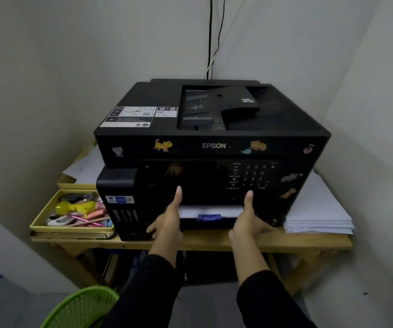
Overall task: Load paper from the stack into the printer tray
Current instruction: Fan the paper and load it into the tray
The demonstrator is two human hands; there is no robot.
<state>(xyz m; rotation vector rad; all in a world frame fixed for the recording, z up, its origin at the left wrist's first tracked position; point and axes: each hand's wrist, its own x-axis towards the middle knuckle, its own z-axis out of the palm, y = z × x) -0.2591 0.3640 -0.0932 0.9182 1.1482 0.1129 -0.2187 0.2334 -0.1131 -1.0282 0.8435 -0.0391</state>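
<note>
Paper [211, 210] lies in the printer tray [208, 221]; left hand [168, 223] and right hand [247, 222] grip its front corners at the bench [214, 241] edge, thumbs raised.

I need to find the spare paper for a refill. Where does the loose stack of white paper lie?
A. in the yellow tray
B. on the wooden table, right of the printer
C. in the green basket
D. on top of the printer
B: the stack of white paper rests on the wooden table just right of the printer.
</note>
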